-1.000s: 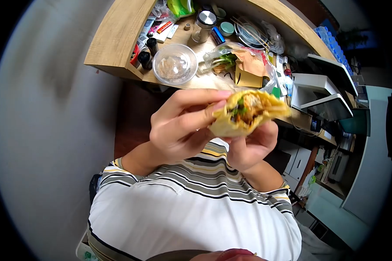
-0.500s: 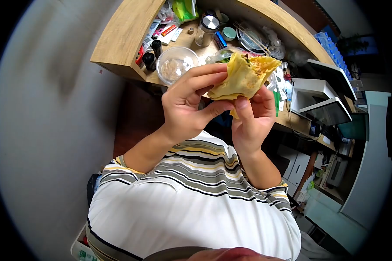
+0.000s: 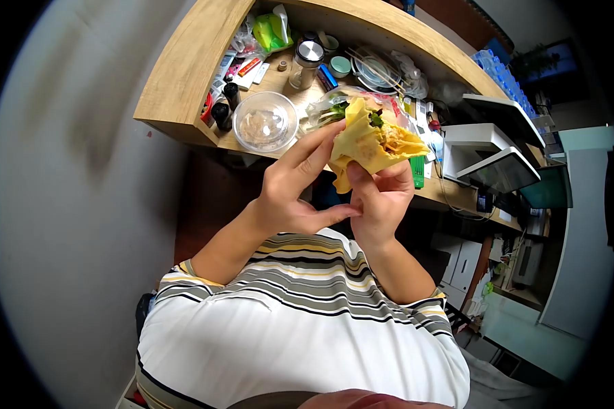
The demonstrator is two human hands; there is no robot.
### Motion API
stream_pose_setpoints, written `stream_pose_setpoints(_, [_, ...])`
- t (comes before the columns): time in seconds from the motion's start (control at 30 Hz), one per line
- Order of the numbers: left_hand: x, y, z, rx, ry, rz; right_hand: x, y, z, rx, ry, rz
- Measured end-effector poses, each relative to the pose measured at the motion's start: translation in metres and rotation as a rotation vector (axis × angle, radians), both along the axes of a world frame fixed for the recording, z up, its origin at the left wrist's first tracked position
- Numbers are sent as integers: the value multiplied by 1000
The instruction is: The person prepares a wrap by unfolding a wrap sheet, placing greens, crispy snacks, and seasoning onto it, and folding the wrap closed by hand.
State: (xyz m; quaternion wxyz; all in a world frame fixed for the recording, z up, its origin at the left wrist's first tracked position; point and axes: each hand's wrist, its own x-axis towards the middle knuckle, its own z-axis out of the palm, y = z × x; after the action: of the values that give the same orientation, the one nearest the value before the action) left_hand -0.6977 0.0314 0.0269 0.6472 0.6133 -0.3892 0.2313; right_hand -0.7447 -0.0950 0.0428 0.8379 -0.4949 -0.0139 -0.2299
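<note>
A folded yellow wrap is held up in front of my chest, its open top showing green leaf and orange-brown filling. My right hand grips its lower part, thumb on the near face and fingers behind. At the wrap's left edge are the fingers of my left hand, partly hidden behind it. My left thumb stretches below the wrap and touches the base of my right thumb. Behind the wrap on the desk lies a clear plastic bag with green leaves in it.
A clear round plastic tub stands near the desk's front edge. Farther back are a glass jar, a teal-lidded pot, and chopsticks across a round container. Monitors stand at the right.
The wrap has come lower and slightly left, its open top now tilted more towards me. My left thumb has shifted from the wrap's bottom onto my right hand.
</note>
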Motion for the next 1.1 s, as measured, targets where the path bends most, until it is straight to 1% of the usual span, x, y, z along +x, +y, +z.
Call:
stream_pose_setpoints(0.1, [-2,2,-4,63,-11,84,-3,2,-6,41,7,13])
stream_pose_setpoints(0.23, [-5,6,-9,128,-44,158,-5,6,-7,31,-19,20])
stream_pose_setpoints(0.3, [-8,7,-14,30,61,30,-6,6,-7,-58,-24,-3])
stream_pose_setpoints(0.33, [-9,7,-19,31,65,28,-9,4,-9,-58,-20,-5])
stream_pose_setpoints(0.4, [-10,7,-30,-96,184,-101,-12,1,-8,-113,14,0])
stream_pose_setpoints(0.43, [-11,4,-29,-96,186,-103,-13,1,-6,-121,21,15])
stream_pose_setpoints(0.5, [-12,-5,-28,-269,237,-227,-13,0,-1,-125,-21,13])
stream_pose_setpoints(0.53, [-13,-8,-28,-268,236,-230,-14,-1,-2,-126,-45,11])
stream_pose_setpoints(0.6, [-14,-13,-29,-407,306,-334,-15,-8,-9,-178,-64,-7])
stream_pose_setpoints(0.63, [-12,-13,-29,-360,290,-361,-18,-13,-10,-218,-51,-6])
stream_pose_setpoints(0.67, [-11,-16,-29,-360,285,-364,-20,-18,-12,-257,-37,-6])
stream_pose_setpoints(0.7, [-9,-19,-29,-398,266,-418,-22,-23,-14,-297,-24,-6])
stream_pose_setpoints(0.8, [-10,-29,-30,-464,283,-484,-19,-34,-13,-381,-62,-20])
stream_pose_setpoints(0.87, [-11,-35,-28,-449,338,-425,-15,-37,-5,-291,-55,-28])
stream_pose_setpoints(0.93, [-7,-44,-30,-447,343,-397,-12,-47,-4,-314,-75,0])
stream_pose_setpoints(1.0, [-9,-51,-31,-447,344,-361,-7,-57,-2,-249,-111,46])
stream_pose_setpoints(1.07, [-14,-57,-30,-534,473,-469,-10,-67,6,-220,-61,109])
stream_pose_setpoints(1.1, [-16,-58,-27,-536,472,-455,-10,-75,12,-288,46,170])
